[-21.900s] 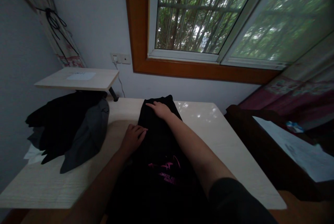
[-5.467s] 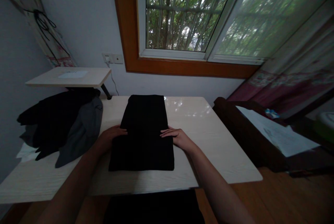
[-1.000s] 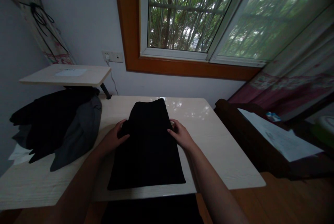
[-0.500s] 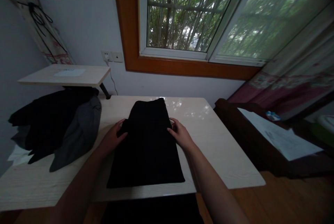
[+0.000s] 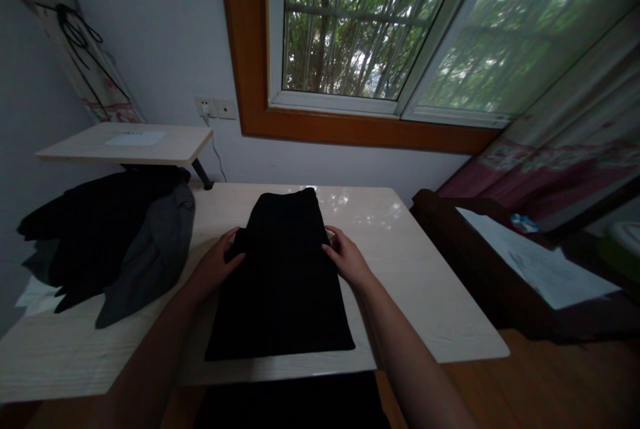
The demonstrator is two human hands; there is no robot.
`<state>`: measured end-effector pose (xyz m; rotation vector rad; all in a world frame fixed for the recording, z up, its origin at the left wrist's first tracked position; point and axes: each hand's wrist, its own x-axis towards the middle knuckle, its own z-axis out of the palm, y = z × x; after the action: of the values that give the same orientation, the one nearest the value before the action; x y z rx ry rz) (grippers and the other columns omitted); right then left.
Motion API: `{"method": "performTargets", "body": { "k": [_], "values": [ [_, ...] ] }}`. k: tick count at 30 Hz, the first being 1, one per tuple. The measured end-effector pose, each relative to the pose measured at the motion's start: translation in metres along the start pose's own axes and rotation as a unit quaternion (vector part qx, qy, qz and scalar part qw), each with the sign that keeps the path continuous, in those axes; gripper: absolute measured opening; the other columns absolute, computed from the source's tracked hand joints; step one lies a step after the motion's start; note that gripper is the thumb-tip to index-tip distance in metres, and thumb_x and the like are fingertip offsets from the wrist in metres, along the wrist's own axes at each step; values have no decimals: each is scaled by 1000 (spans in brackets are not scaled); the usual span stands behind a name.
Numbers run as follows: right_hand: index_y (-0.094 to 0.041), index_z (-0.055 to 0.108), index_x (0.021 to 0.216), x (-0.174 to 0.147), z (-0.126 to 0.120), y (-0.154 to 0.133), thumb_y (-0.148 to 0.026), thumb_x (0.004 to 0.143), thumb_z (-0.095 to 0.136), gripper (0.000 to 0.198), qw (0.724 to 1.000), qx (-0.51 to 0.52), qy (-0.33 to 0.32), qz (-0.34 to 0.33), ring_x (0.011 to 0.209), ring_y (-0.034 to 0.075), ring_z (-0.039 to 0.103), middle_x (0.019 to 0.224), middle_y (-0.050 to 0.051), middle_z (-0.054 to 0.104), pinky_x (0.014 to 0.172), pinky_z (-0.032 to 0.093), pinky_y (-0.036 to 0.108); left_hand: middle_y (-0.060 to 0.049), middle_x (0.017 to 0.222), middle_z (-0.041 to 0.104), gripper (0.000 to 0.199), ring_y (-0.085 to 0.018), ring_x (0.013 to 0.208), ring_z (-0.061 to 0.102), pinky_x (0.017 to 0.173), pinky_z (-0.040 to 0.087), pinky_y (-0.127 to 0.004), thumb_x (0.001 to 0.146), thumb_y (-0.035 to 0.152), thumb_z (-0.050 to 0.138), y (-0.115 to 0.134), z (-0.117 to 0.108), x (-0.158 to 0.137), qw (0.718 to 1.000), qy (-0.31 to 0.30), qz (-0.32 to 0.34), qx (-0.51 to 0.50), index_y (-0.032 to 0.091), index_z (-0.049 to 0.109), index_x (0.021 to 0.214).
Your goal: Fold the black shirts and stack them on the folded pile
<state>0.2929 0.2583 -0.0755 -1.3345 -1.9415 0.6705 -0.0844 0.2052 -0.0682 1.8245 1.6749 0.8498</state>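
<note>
A folded black garment (image 5: 283, 275) lies flat on the pale wooden table (image 5: 425, 282), narrower at its far end and wider towards me. Its exact kind does not show. At its left edge, my left hand (image 5: 220, 262) pinches a small corner of the cloth between thumb and fingers. My right hand (image 5: 347, 259) grips the opposite edge, thumb on top and the other fingers along or under the side. Both hands are roughly level with each other, about halfway up the garment.
A heap of black and grey clothes (image 5: 145, 249) lies on the left of the table, partly under a small raised shelf (image 5: 185, 142) bearing a paper. A wall socket (image 5: 215, 107) and a window (image 5: 360, 29) are behind. Dark furniture with a white sheet (image 5: 540, 262) stands right.
</note>
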Motion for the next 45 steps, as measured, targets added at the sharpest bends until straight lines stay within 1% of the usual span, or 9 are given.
{"method": "performTargets", "body": {
  "k": [2, 7, 15, 23, 28, 38, 43, 45],
  "values": [
    [-26, 49, 142, 0, 0, 0, -35, 92, 58, 52, 1000, 4, 0, -1, 80, 20, 58, 88, 1, 62, 76, 48, 32, -9, 110, 69, 76, -26, 96, 68, 86, 52, -41, 89, 47, 60, -2, 0, 0, 1000, -2, -1, -5, 22, 31, 155],
    [-26, 49, 142, 1, 1, 1, -36, 92, 58, 52, 1000, 5, -3, 1, 80, 20, 59, 88, 1, 62, 77, 48, 33, -10, 116, 68, 75, -27, 102, 68, 89, 51, -41, 89, 47, 60, -1, 0, -1, 1000, -3, 0, -16, 22, 32, 154],
    [-26, 50, 141, 0, 0, 2, -36, 91, 58, 51, 1000, 7, -3, 0, 77, 19, 57, 86, 0, 61, 74, 48, 32, -8, 109, 70, 76, -26, 96, 69, 85, 53, -39, 89, 48, 60, 1, -1, 0, 1000, -10, -1, -16, 22, 32, 154],
    [-26, 51, 140, 1, 0, 2, -35, 91, 59, 50, 1000, -2, -9, 2, 78, 19, 57, 86, 0, 61, 75, 48, 32, -9, 105, 69, 76, -26, 94, 69, 86, 53, -41, 89, 49, 58, 2, -2, -1, 1000, -10, 3, -12, 20, 32, 154],
    [-26, 51, 140, 1, -1, 1, -36, 91, 59, 50, 1000, -4, -13, 8, 79, 20, 58, 87, 1, 61, 77, 48, 33, -10, 111, 69, 76, -27, 100, 69, 89, 52, -43, 90, 50, 59, -1, -1, -1, 999, -15, 3, -31, 22, 31, 155],
    [-26, 52, 138, 0, 1, 5, -34, 90, 59, 49, 1000, 5, -16, 0, 77, 18, 56, 85, -1, 60, 75, 47, 31, -11, 117, 70, 77, -28, 100, 70, 90, 53, -43, 89, 51, 61, -1, -2, -1, 999, -28, -10, -41, 23, 32, 154],
    [-26, 54, 133, 1, -1, 5, -30, 86, 62, 48, 999, 32, -26, 8, 78, 18, 57, 85, -2, 59, 73, 47, 30, -13, 119, 70, 80, -30, 105, 70, 92, 54, -46, 87, 50, 63, -2, -4, 0, 996, -43, -15, -73, 21, 32, 154],
    [-26, 54, 131, 0, -2, 5, -29, 84, 63, 48, 998, 51, -36, 10, 75, 17, 56, 81, -3, 56, 71, 46, 28, -13, 120, 70, 81, -31, 107, 70, 94, 54, -47, 86, 50, 65, -2, -6, -1, 994, -58, -18, -92, 22, 32, 154]
  ]
}}
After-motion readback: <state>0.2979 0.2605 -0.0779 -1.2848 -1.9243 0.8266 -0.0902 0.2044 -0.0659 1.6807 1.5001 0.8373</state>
